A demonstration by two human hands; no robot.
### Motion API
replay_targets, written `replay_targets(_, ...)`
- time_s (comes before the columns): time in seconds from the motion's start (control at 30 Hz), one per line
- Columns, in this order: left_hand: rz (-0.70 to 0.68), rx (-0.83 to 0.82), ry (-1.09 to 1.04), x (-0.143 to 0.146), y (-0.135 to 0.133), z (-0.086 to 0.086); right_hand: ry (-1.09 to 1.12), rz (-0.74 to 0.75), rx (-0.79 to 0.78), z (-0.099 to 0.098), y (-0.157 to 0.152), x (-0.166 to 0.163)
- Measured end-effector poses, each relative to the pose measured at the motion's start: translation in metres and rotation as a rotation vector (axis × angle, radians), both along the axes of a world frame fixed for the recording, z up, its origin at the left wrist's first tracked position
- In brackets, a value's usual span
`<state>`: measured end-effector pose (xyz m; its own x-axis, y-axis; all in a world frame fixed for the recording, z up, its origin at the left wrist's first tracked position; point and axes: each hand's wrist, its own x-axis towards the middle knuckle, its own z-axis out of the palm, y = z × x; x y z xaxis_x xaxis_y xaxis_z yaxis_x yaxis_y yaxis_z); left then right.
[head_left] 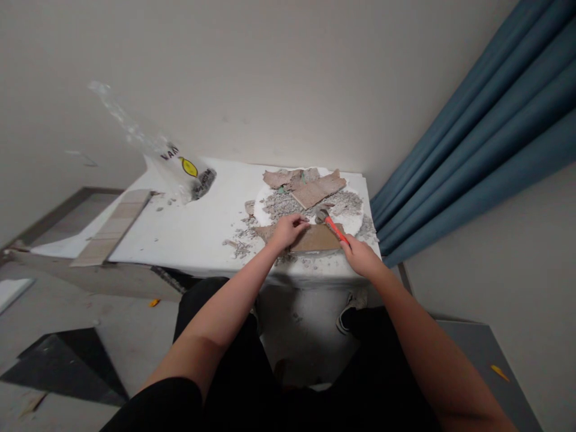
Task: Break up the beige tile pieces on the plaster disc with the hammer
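My right hand (361,255) is wrapped round an orange-handled tool (335,228) with a grey metal head. I cannot make out whether it is a hammer or pincers. Its head lies over the near side of a white round plate (261,211) heaped with grey-brown crumbs (285,204). My left hand (287,231) is closed by the plate's near edge, fingertips bent inward; what they hold, if anything, is too small to tell. A flat brown piece (317,238) lies between my hands. Behind the crumbs rest more brown broken slabs (319,189).
A white-covered table (198,228) stands against the wall. On its left are a clear plastic bag (168,171) with a yellow print and a wood-patterned plank (114,225). A blue curtain (472,132) hangs at right. Dark sheets (67,366) lie on the floor.
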<state>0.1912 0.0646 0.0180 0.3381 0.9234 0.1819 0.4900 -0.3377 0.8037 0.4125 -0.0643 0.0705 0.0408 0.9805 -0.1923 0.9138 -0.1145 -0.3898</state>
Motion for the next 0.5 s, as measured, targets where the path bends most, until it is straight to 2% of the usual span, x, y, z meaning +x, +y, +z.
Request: replay_targets(0.5, -0.045, 0.065, 0.049, 0.0026, -0.0009, -0.0053, 0.02, 0.004, 0.003, 0.0035, -0.0017, -0.0016)
